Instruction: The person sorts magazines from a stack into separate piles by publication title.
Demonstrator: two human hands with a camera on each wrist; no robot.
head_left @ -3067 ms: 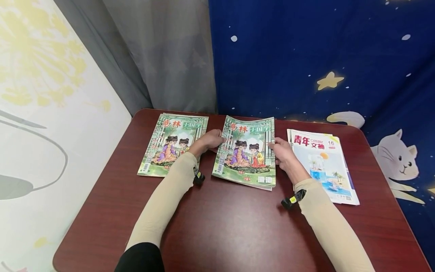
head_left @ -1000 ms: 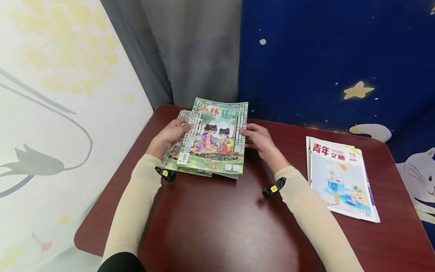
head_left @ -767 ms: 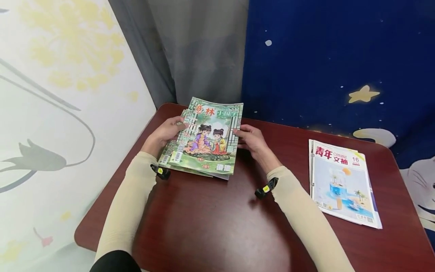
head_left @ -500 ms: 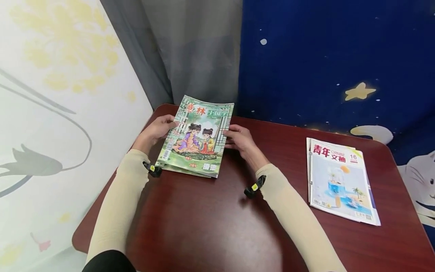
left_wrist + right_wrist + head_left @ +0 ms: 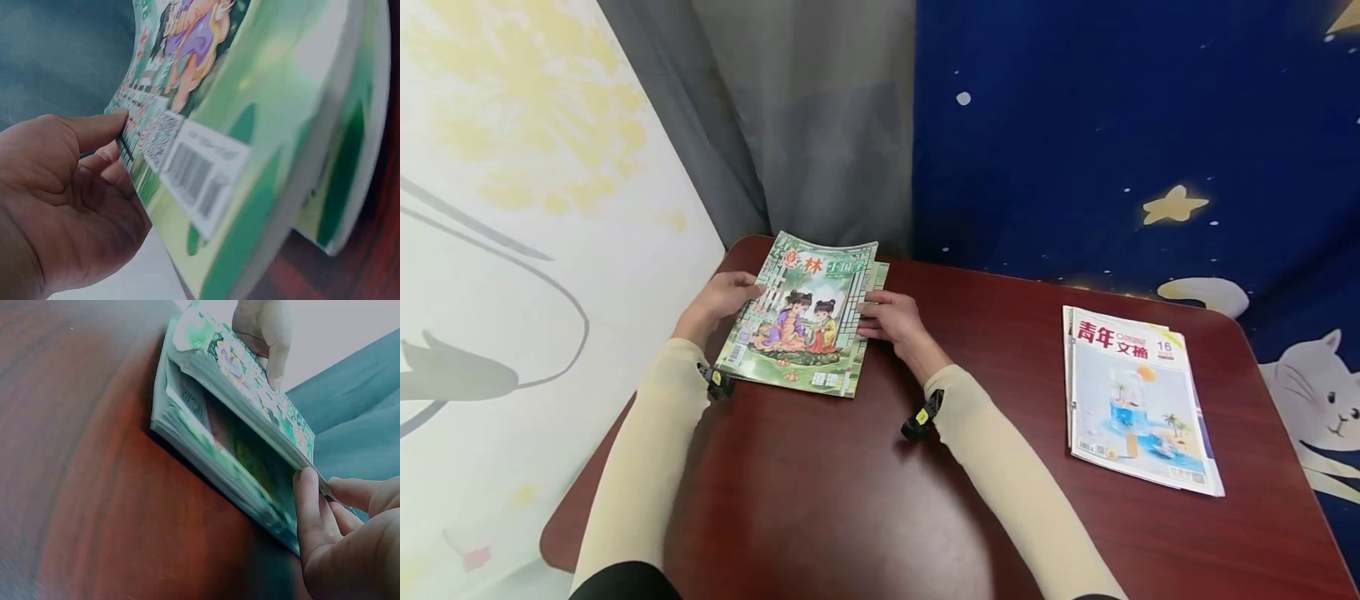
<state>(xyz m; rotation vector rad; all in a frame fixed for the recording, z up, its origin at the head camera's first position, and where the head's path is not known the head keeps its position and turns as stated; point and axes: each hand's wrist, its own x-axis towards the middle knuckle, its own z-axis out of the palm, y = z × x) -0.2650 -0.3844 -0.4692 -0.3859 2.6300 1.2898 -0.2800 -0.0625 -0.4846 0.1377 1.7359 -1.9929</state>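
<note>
A green-covered magazine (image 5: 797,333), with two cartoon children on its cover, is held at the table's back left. My left hand (image 5: 718,300) pinches its left edge, thumb on the cover and fingers beneath. My right hand (image 5: 891,321) pinches the right edge. Under it lies a second green magazine (image 5: 880,273), mostly hidden, peeking out at the right. In the right wrist view a wedge-shaped gap shows between the upper magazine and the lower magazine (image 5: 206,456). A barcode (image 5: 197,172) on the cover is near my left thumb in the left wrist view.
A pile of white magazines (image 5: 1138,400) with red title lettering lies on the right of the dark red wooden table (image 5: 820,500). Grey and blue curtains (image 5: 1037,125) hang behind the back edge; a white patterned wall (image 5: 490,275) stands at the left.
Both hands have carried the green magazine leftward from the table's middle, until it now covers most of the other green magazine. The white pile stays put.
</note>
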